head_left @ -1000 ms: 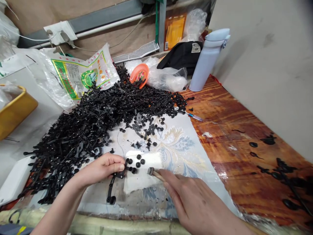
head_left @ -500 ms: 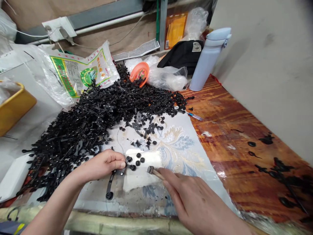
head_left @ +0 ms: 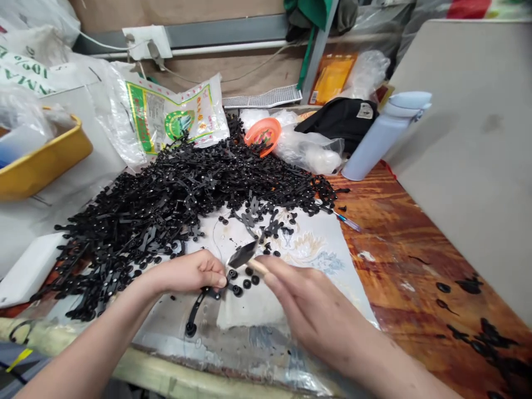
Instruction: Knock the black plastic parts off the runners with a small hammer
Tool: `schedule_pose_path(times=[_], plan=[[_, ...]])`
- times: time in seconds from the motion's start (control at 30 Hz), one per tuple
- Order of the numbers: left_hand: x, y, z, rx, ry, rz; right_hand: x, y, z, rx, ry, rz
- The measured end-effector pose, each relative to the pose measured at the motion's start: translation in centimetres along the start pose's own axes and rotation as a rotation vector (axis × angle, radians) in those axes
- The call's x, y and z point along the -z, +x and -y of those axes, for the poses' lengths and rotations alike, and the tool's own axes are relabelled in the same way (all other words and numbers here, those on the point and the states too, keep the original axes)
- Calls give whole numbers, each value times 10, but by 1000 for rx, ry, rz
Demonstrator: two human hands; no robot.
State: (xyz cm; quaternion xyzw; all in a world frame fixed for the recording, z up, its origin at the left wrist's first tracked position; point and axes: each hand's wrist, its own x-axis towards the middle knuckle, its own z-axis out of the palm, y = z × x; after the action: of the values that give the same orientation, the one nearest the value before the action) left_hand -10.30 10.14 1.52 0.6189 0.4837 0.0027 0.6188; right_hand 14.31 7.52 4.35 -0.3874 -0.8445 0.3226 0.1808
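My left hand (head_left: pixel 197 271) pinches a black plastic strap (head_left: pixel 198 307) with round ends, resting on the pale work area. My right hand (head_left: pixel 307 299) is closed around the light wooden handle of a small hammer (head_left: pixel 243 255). Its dark metal head is raised just above the strap's near end, close to my left fingertips. Several round black caps (head_left: pixel 247 283) lie beside the head on a whitish pad (head_left: pixel 245 313). Behind both hands spreads a large heap of black plastic straps (head_left: pixel 199 177).
An orange dish (head_left: pixel 264 133) leans on the heap's back. A pale blue bottle (head_left: pixel 380 138) and black cap-like bag (head_left: pixel 344 119) stand behind right. A screwdriver-like tool (head_left: pixel 348 223) lies on the wooden table (head_left: pixel 386 238). A yellow bin (head_left: pixel 50 160) and white block (head_left: pixel 31 269) are left.
The hammer has gone from low beside the caps to raised over the strap, its head turned leftward. My left hand keeps its pinch. The whole view has shifted.
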Motion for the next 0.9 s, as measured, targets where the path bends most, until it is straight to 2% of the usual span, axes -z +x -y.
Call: schedule_pose_path(times=[0.07,0.23,0.37,0.47,0.57,0.67,0.9], plan=[[3,1,2,-11,2,18,-1,-1,-2,29,38,-13],[10,2,1,-28,27,70,-3,4,-4,-46,-159,130],[13,4,-4,-23,53,98,7,8,2,35,-29,12],[13,7,-11,-6,77,96,8,8,2,81,-12,26],[15,8,-18,26,110,95,2,8,-3,26,-59,60],[18,7,-21,41,120,115,2,6,-8,-46,8,56],[18,5,-12,10,64,127,2,-7,-13,-122,41,69]])
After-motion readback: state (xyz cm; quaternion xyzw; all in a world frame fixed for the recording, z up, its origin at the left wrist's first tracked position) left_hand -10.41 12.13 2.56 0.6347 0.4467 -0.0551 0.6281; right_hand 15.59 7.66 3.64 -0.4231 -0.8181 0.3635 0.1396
